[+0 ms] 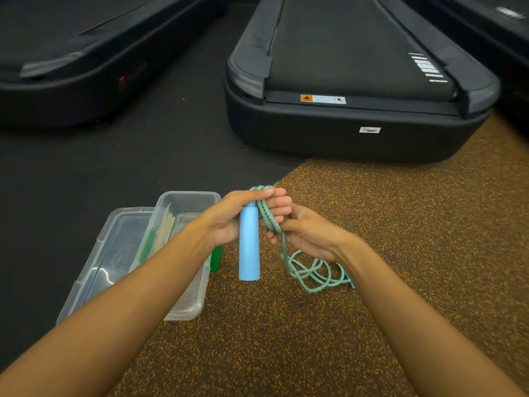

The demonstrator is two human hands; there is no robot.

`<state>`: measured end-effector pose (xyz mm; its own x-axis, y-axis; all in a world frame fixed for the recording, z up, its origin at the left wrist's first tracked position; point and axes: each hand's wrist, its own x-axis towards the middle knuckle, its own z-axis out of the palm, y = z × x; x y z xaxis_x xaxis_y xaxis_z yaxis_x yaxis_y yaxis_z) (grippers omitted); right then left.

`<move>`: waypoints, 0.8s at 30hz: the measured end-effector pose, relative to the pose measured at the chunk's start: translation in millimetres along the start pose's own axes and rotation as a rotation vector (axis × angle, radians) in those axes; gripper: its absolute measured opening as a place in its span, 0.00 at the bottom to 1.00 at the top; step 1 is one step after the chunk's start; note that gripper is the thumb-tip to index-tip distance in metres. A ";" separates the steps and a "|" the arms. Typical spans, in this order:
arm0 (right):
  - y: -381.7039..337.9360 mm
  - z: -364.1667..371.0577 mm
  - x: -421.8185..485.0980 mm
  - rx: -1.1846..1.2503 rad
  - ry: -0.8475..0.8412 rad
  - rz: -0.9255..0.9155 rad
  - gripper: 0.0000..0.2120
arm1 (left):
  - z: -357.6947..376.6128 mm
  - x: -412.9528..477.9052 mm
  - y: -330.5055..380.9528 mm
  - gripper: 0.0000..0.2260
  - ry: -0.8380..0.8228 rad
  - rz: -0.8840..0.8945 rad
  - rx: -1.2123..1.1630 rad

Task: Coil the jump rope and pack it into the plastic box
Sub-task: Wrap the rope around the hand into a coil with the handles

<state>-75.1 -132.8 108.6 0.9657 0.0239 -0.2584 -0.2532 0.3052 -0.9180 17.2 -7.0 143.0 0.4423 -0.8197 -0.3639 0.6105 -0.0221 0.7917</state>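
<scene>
My left hand (229, 216) grips the top of a light blue jump rope handle (249, 247), which hangs down from my fist. Loops of the blue-green braided rope (264, 209) wrap over my left fingers. My right hand (309, 233) pinches the rope just below those loops. The loose rest of the rope (315, 272) lies in a tangle on the speckled floor under my right wrist. A clear plastic box (189, 202) stands open on the floor to the left, partly hidden by my left forearm.
The box's clear lid (114, 253) lies beside it on the left. A green object (216, 257) sits by the box's right side. A black treadmill (357, 96) stands ahead, another (71, 67) at the left. The floor is brown speckled rubber (286, 339).
</scene>
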 end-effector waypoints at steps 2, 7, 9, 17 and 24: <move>-1.1 -0.5 -1.1 -0.052 -0.004 0.023 0.15 | 0.3 -0.3 -1.3 0.11 0.003 0.002 -0.018; -4.5 -0.9 -5.7 -0.219 0.041 0.086 0.09 | -3.2 -1.3 -2.8 0.11 -0.019 -0.027 -0.071; -2.4 1.7 -5.6 -0.237 0.028 0.115 0.07 | -3.1 -1.1 -2.1 0.11 -0.012 -0.051 -0.056; -1.5 -16.1 -7.6 -0.272 0.047 0.092 0.11 | -20.6 1.6 16.5 0.15 0.006 0.069 -0.131; -4.5 -24.0 -13.3 -0.476 0.007 0.156 0.13 | -39.6 -1.8 31.7 0.16 0.063 0.179 -0.210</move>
<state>-88.2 -157.3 108.9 0.9142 0.0282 -0.4044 -0.3942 -0.1700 -0.9032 61.7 16.5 149.3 0.5918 -0.7622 -0.2624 0.6386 0.2446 0.7296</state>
